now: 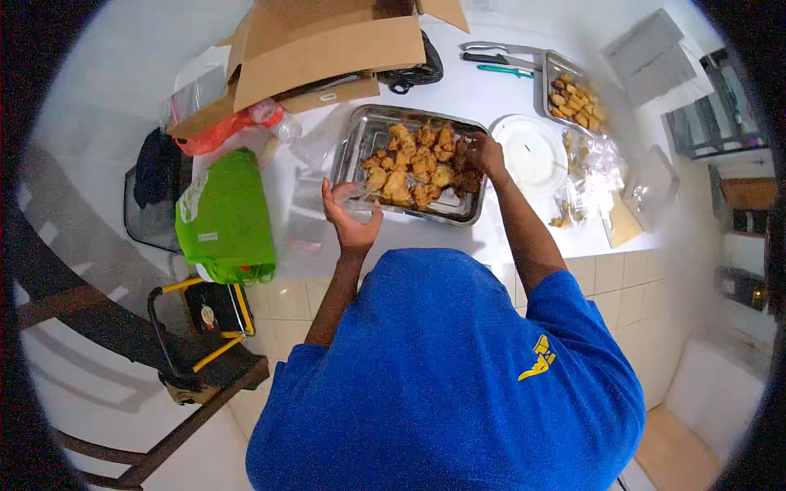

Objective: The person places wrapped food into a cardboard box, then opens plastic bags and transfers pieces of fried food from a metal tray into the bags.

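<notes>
Centre: large tray (pixel 363 133) of fried pieces (pixel 421 164); my left grip (pixel 354 230) spread at clear plastic (pixel 354 195); right grip (pixel 486 155), I cannot tell. Upper right: smaller tray (pixel 545 88), browned chunks (pixel 575 103).

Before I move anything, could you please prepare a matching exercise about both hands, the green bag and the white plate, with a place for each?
Things
1. left hand
2. right hand
3. green bag
4. white plate

Places
A. on the table, just right of the large metal tray
B. at the darker pieces, inside the large tray's right end
C. at the large tray's near left corner, with clear plastic at the fingers
D. far to the left, next to a red bag

Right pairs: 1-C, 2-B, 3-D, 4-A
</notes>
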`<state>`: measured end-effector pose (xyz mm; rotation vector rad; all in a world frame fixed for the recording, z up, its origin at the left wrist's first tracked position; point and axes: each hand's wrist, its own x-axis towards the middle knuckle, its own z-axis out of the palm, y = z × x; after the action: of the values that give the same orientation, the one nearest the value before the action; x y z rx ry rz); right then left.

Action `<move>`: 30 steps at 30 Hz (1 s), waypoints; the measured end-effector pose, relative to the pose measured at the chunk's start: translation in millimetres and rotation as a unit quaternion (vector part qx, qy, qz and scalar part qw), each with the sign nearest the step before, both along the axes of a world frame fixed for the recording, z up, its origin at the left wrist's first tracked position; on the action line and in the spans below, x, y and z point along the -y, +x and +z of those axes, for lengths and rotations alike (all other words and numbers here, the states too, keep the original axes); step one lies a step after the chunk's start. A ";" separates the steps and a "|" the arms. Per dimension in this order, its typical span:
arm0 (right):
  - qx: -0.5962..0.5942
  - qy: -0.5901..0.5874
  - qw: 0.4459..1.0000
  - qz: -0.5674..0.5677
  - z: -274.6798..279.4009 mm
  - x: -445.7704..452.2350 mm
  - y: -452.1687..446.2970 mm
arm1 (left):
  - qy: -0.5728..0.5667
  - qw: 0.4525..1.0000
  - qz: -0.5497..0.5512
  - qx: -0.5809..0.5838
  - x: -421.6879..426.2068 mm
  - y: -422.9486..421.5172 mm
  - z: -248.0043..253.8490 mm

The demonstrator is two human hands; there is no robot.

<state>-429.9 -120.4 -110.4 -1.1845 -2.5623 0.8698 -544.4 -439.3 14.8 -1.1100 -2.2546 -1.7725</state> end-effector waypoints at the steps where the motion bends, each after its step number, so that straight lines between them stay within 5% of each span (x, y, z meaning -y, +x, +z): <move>1: -0.035 -0.026 0.999 -0.002 3.8 0.4 4.5 | 0.008 1.000 -0.012 0.025 -1.0 -0.5 0.0; 5: -0.110 -0.106 0.988 0.018 12.3 -0.2 22.3 | 0.030 0.995 -0.052 0.086 -6.1 1.3 2.4; 11: 0.091 0.088 0.989 0.082 14.2 -2.6 1.3 | 0.024 0.994 -0.093 0.053 -14.1 8.2 20.0; 14: 0.122 0.051 0.991 0.012 -18.0 -12.7 -1.8 | 0.067 0.991 -0.104 0.057 -12.5 3.5 23.0; 18: 0.139 0.048 0.989 -0.009 21.3 17.6 -2.4 | 0.089 0.993 -0.081 0.012 -6.9 0.1 35.1; 22: 0.082 0.032 0.996 0.002 46.9 32.8 2.5 | 0.100 0.988 -0.076 -0.087 -7.1 -0.6 35.8; 24: -0.039 -0.016 0.999 0.032 46.9 34.4 9.6 | 0.050 0.991 -0.077 -0.095 -2.6 1.3 43.1; 30: -0.235 -0.123 0.964 0.030 95.1 49.7 25.0 | 0.180 0.949 -0.186 0.182 -11.7 15.8 45.5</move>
<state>-405.0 -170.1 -15.3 -0.8269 -2.1560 1.3305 -528.6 -427.7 60.3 -1.2746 -1.8375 -2.6016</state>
